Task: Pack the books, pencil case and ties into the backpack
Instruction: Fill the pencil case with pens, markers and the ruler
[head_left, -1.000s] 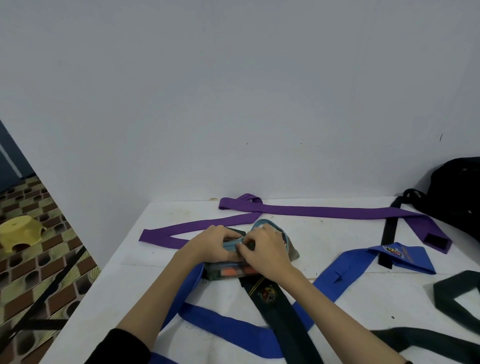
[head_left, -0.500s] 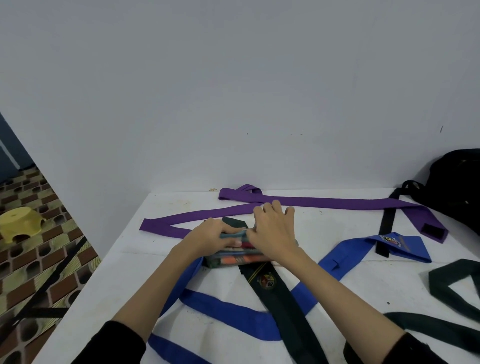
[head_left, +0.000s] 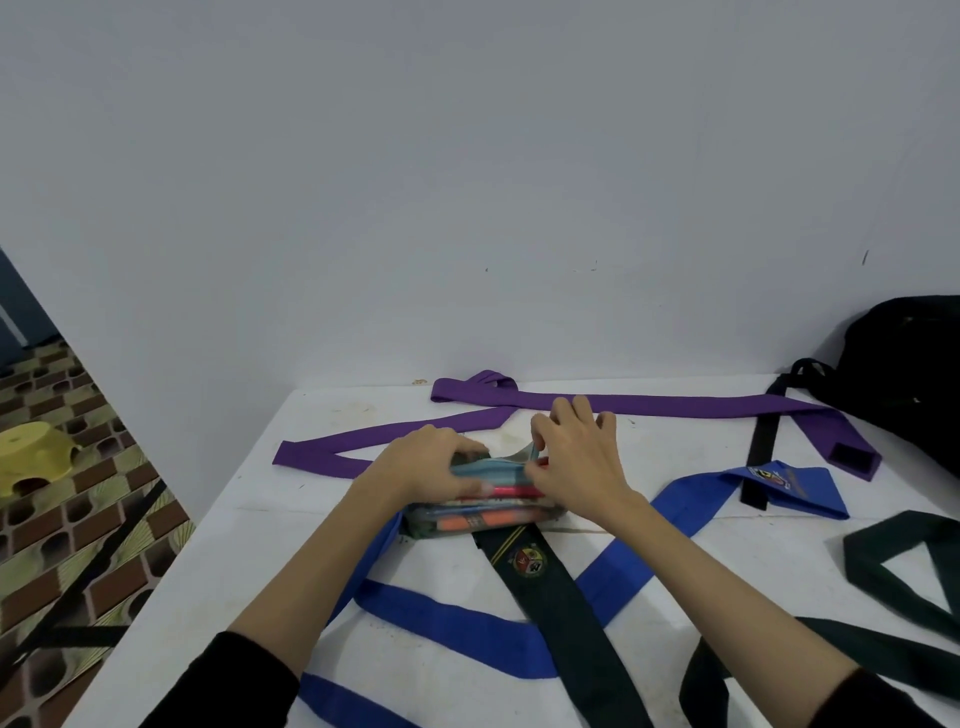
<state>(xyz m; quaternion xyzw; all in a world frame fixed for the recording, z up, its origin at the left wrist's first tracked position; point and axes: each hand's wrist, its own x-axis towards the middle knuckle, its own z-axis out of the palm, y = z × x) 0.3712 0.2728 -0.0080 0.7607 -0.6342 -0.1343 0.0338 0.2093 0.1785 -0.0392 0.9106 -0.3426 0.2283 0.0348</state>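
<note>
My left hand (head_left: 431, 460) grips pencil case (head_left: 483, 512) end; right hand (head_left: 576, 457), flat on it earlier, now pinches teal top edge, other fingers spread.

A white worktop (head_left: 322, 499) carries the pencil case (head_left: 483, 512) under the fingers (head_left: 457, 451), a purple tie (head_left: 649, 404) just beyond them, blue tie (head_left: 441, 621) and dark tie (head_left: 566, 613) nearer — backpack (head_left: 904, 374) far right.
</note>
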